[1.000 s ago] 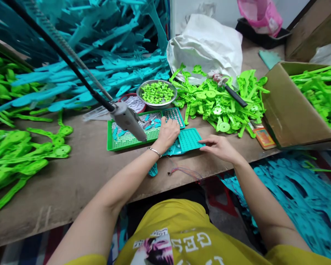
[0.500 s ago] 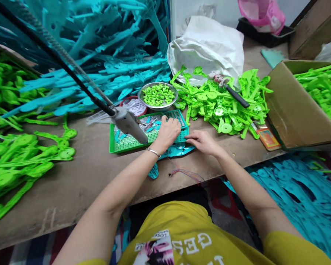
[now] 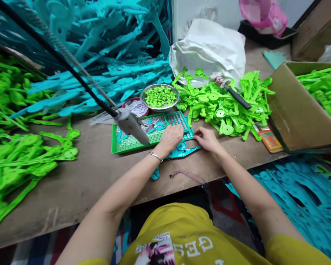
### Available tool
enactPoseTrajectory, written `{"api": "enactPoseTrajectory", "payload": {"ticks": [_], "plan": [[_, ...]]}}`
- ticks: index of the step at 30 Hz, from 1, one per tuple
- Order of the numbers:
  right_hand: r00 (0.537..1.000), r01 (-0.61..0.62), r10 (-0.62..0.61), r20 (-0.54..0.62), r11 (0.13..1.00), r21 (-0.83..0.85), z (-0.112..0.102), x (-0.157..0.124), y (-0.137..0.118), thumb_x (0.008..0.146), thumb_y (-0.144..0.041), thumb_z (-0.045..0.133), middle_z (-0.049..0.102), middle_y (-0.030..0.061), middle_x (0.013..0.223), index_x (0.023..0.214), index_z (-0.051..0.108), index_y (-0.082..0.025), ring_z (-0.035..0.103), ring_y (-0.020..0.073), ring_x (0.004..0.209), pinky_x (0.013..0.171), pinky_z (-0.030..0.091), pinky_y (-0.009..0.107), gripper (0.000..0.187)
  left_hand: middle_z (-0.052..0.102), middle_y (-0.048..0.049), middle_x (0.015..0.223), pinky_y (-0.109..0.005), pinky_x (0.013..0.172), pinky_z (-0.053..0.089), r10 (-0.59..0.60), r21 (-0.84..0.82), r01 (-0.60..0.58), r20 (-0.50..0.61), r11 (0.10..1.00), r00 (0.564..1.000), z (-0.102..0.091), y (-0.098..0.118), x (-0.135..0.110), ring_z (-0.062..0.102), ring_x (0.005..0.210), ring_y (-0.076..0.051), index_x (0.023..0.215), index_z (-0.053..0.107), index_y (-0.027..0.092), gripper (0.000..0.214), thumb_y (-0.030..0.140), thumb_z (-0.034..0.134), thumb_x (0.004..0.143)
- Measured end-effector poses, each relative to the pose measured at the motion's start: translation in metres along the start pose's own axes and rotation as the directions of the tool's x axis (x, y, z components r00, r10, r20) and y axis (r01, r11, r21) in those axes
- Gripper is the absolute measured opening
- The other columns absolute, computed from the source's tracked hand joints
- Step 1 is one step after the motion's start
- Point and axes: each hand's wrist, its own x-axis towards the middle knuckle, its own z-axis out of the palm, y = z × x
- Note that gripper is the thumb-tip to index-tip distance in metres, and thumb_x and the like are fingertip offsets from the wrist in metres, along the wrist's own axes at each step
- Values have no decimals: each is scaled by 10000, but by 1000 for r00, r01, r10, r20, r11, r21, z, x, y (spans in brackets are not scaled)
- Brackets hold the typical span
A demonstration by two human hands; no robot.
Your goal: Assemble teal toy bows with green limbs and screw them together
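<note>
My left hand (image 3: 171, 138) rests curled on the right end of a green perforated tray (image 3: 127, 144), beside a small teal grid tray (image 3: 177, 120) stacked on it. My right hand (image 3: 206, 138) lies at the teal grid tray's right edge, fingers bent and touching it. Under both hands lies a flat teal plastic part (image 3: 183, 151) on the wooden bench (image 3: 79, 176). Thin red and blue wires (image 3: 186, 173) trail from it toward the bench edge. A grey hanging power screwdriver (image 3: 131, 125) dangles over the green tray, to the left of my left hand.
A steel bowl of small green pieces (image 3: 159, 96) and a red dish (image 3: 137, 106) stand behind the tray. Green plastic parts (image 3: 223, 106) with a hammer (image 3: 233, 94) lie at right, near a cardboard box (image 3: 298, 110). Teal parts (image 3: 107, 55) pile at the back, green ones (image 3: 22, 154) at left.
My right hand slid the teal grid tray left from the bench onto the right end of the green tray. My left hand stayed on the green tray.
</note>
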Motion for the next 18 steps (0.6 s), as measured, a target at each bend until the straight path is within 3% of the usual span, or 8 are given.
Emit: {"api": "enactPoseTrajectory", "payload": {"ticks": [5,13,18], "plan": [[999,-36,35,-18,999,-36,0,2,7,775,-159,685,771,47,839,1136,719,-164,697,167,707,758,553,308,362,656,-153,972,-375,763,395,5,-2,-5,-3,1000,1000,5,10,3,631,942,-288,1015,610,93,213,63,401,986],[999,47,-48,-10,993,-113,-1,7,11,796,-203,642,737,75,897,1116,748,-175,656,195,760,813,549,353,338,648,-153,990,-369,745,397,-27,-15,26,-21,1000,999,11,10,-2,618,948,-286,1035,601,99,220,50,392,986],[978,200,-207,-18,961,-191,7,30,2,814,-99,521,616,140,1191,1369,607,-172,637,237,1007,985,519,390,567,645,-157,1008,-364,731,406,-49,-18,48,-33,999,998,7,7,0,616,953,-286,1046,597,103,197,68,411,991]]}}
